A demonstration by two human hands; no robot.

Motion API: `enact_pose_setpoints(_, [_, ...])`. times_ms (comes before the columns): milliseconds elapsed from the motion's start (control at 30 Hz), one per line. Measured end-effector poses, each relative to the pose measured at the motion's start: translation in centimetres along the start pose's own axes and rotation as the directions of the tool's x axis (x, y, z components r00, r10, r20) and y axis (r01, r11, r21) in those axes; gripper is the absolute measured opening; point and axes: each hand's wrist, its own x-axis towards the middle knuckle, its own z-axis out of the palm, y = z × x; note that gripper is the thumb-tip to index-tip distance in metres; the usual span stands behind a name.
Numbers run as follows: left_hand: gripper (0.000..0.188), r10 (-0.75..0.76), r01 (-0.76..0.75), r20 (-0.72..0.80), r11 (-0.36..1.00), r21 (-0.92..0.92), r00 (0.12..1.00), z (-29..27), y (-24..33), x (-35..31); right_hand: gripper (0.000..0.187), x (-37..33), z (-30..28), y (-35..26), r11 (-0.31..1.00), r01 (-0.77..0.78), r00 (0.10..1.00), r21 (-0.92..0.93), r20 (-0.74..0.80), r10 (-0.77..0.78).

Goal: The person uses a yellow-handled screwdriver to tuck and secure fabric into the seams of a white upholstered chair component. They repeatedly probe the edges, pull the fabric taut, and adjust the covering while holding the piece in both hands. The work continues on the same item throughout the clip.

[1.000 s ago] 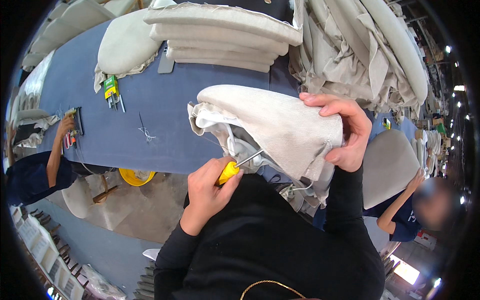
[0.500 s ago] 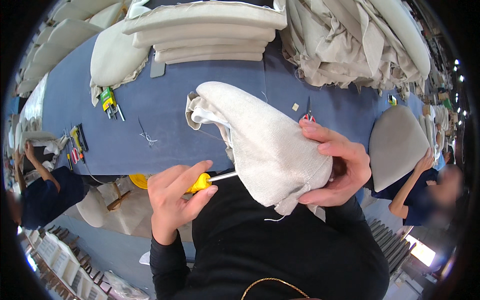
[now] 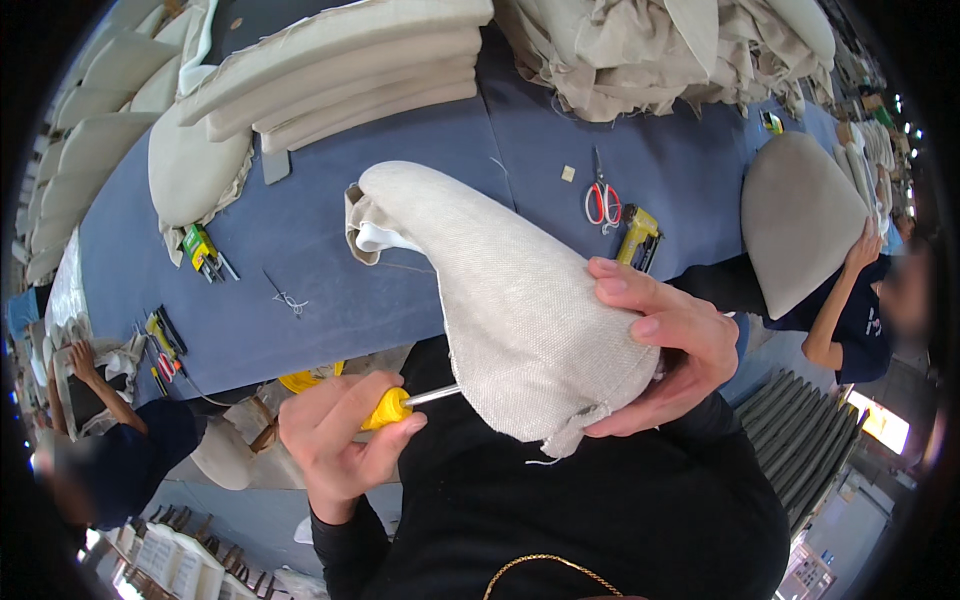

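Observation:
My left hand [image 3: 350, 440] is closed round the yellow handle of a screwdriver [image 3: 392, 408]. The metal shaft runs right to the lower left edge of a beige fabric-covered cushion piece [image 3: 530, 310], where its tip is hidden behind or in the cloth. Gripping the cushion piece at its lower right end is my right hand [image 3: 680, 345], thumb below and fingers on top. Loose cloth and white padding show at the piece's upper left end. A frayed flap with a loose thread hangs at the bottom.
On the blue table [image 3: 330, 200] lie red-handled scissors [image 3: 602, 203], a yellow staple gun [image 3: 639, 238] and a green-and-yellow box [image 3: 199, 246]. Stacked beige cushions [image 3: 370, 75] and heaped fabric [image 3: 640, 60] stand behind. People work at the left and right; one holds a grey-beige panel [image 3: 803, 220].
My view has turned, tilting the table. Scissors and staple gun now show beyond my right hand. Left hand and screwdriver sit slightly lower and further left; both grips stay the same.

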Motion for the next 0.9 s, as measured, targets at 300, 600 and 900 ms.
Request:
enact_pose_setpoints(300, [0.042,0.084,-0.091,0.061,0.990,0.107,0.995,-1.5,-0.3,0.4,0.077,0.5,1.2,-1.1,0.996,-0.076,0.997,-0.038,-0.036,0.074])
enact_pose_setpoints(600, [0.047,-0.066,0.069,0.026,0.988,-0.137,0.997,0.1,-2.2,-1.9,0.082,0.5,2.4,-1.0,0.990,-0.118,0.991,0.081,-0.047,0.122])
enact_pose_setpoints(900, [0.051,-0.031,0.037,0.054,0.993,-0.113,0.998,0.3,-5.3,-3.2,0.106,0.6,1.8,-0.9,0.930,-0.236,0.972,0.280,0.083,0.222])
